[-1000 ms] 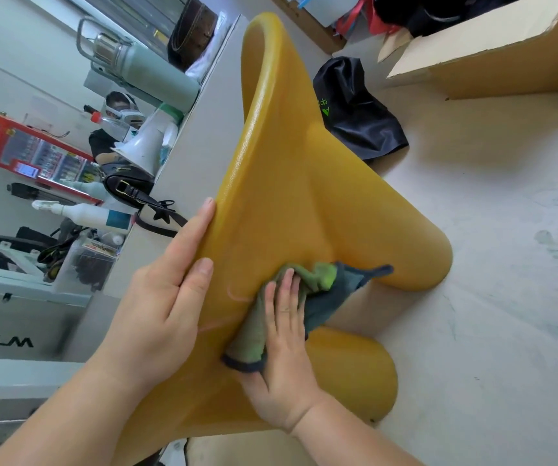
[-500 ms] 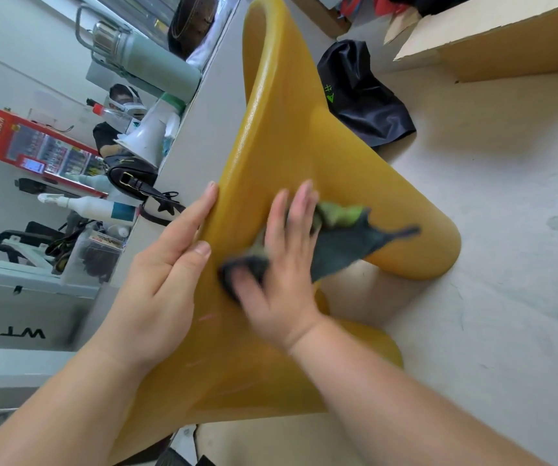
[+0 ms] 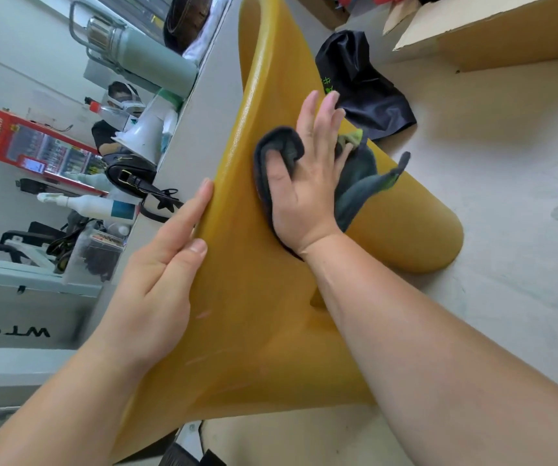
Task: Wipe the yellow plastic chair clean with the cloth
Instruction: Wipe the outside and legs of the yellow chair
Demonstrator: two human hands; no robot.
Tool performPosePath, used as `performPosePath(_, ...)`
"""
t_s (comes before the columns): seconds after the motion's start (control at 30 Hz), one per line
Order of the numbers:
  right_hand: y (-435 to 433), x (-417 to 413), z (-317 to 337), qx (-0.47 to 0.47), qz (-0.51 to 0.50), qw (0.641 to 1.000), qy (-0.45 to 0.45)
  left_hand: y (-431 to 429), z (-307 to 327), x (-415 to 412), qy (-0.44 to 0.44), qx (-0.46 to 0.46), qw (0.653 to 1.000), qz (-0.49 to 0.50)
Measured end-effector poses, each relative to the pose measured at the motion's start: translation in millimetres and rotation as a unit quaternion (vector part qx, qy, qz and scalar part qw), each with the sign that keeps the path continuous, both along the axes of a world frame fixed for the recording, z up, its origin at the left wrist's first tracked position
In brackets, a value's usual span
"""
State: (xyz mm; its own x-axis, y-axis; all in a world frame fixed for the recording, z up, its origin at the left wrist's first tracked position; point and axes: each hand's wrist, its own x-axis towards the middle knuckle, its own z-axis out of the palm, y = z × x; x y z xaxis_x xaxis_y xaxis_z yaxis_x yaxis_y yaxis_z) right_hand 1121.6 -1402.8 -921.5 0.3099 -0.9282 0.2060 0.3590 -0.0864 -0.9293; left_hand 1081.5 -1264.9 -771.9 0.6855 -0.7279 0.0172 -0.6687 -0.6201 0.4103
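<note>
The yellow plastic chair [image 3: 254, 314] lies tipped over, and its smooth shell fills the middle of the view. My right hand [image 3: 307, 183] presses a dark grey and green cloth [image 3: 358, 183] flat on the upper part of the shell. Its fingers are straight, and a fold of the cloth laps over the thumb. The cloth's loose end trails off to the right. My left hand [image 3: 156, 284] rests against the chair's left edge with straight fingers, thumb on the front face.
A black bag [image 3: 365, 82] lies on the pale floor [image 3: 506, 196] behind the chair, beside a cardboard box [image 3: 493, 31]. At left, a flask [image 3: 143, 58], a white megaphone [image 3: 143, 139] and a spray bottle [image 3: 92, 205] crowd a desk. A person [image 3: 116, 109] sits beyond.
My right hand has slid the cloth up the chair's shell, from the lower part near my left hand's thumb to well above it. The left hand has stayed on the edge.
</note>
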Motion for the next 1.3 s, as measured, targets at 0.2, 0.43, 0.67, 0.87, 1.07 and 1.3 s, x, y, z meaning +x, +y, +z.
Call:
performPosePath(0.2,130,0,-91,0.260,0.147,0.954,-0.011,-2,2,-4,-0.031,0.022,0.999,0.000)
performPosePath(0.43,93,-14,-34,0.118,0.104,0.987,-0.021,1,1,-2,-0.034,0.023,0.999,-0.018)
performPosePath(0.67,8,10,-29,0.062,-0.005,0.997,0.039,-1,-2,2,-0.038,0.023,0.999,-0.022)
performPosePath(0.87,129,-12,-70,0.196,0.183,0.963,-0.008,-1,1,1,-0.055,0.048,0.997,-0.020)
performPosePath(1.07,145,-44,1,-0.028,0.145,0.989,-0.025,-1,3,1,-0.038,0.021,0.999,-0.029)
performPosePath(1.3,25,-20,14,-0.105,0.044,0.993,-0.039,-13,5,-6,0.002,-0.044,0.998,0.040)
